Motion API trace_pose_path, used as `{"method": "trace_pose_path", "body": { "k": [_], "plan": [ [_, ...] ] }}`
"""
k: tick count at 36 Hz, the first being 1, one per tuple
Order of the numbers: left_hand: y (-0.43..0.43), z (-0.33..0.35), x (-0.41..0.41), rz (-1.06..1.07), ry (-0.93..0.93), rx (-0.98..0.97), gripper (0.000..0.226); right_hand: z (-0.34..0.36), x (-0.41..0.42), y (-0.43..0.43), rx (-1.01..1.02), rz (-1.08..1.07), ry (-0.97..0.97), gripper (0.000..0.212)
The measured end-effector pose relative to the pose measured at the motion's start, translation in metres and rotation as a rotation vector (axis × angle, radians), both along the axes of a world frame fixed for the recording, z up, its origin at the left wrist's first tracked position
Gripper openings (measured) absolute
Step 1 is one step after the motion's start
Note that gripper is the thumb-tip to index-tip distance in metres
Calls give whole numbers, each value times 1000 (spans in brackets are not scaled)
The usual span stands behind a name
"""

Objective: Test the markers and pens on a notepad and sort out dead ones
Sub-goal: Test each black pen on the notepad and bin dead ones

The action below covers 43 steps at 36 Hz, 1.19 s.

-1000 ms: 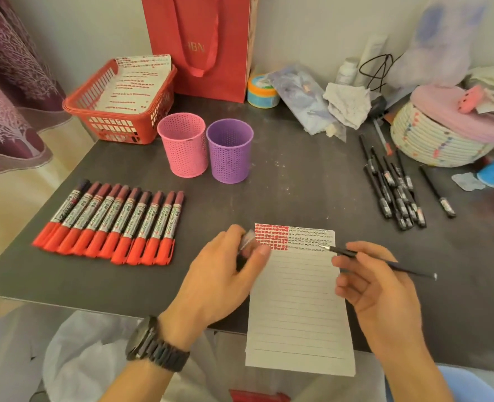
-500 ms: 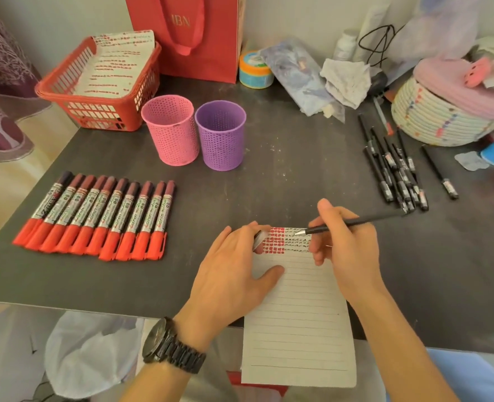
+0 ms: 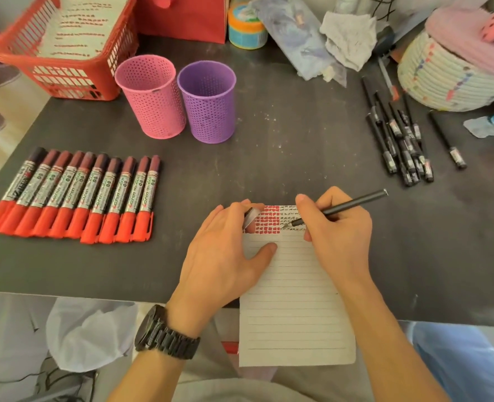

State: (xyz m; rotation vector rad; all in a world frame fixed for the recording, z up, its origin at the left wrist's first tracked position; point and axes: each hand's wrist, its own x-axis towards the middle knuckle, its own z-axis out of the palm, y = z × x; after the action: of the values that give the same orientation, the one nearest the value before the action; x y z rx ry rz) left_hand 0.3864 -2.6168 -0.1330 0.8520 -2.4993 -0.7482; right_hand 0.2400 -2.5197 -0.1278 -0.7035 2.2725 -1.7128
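Your right hand pinched the black pen, tip on the notepad. Your left hand held the cap and pressed the notepad down. The notepad hung off the worktop; it could have slipped.

1. Light was soft, warm, even and moderately bright.
2. The dark table carried a dull sheen at centre.
3. Faint shadow edged the left hand on the notepad.
4. Frame edges bowed; the upper left looked slightly soft.

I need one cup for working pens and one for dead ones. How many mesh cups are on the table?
2: a pink cup on the left and a purple cup on the right, side by side beyond the notepad.
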Motion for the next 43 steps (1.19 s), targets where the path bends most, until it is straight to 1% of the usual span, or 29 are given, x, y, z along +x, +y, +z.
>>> {"method": "trace_pose_path", "body": {
  "k": [14,29,43],
  "plan": [
    [1,-3,0,22,7,14,49,-1,2,0,35,36,36,28],
    [2,-7,0,32,13,-9,49,-1,3,0,70,65,93,28],
    [2,-6,0,38,5,4,49,0,2,0,78,55,83,27]
  ]
}}
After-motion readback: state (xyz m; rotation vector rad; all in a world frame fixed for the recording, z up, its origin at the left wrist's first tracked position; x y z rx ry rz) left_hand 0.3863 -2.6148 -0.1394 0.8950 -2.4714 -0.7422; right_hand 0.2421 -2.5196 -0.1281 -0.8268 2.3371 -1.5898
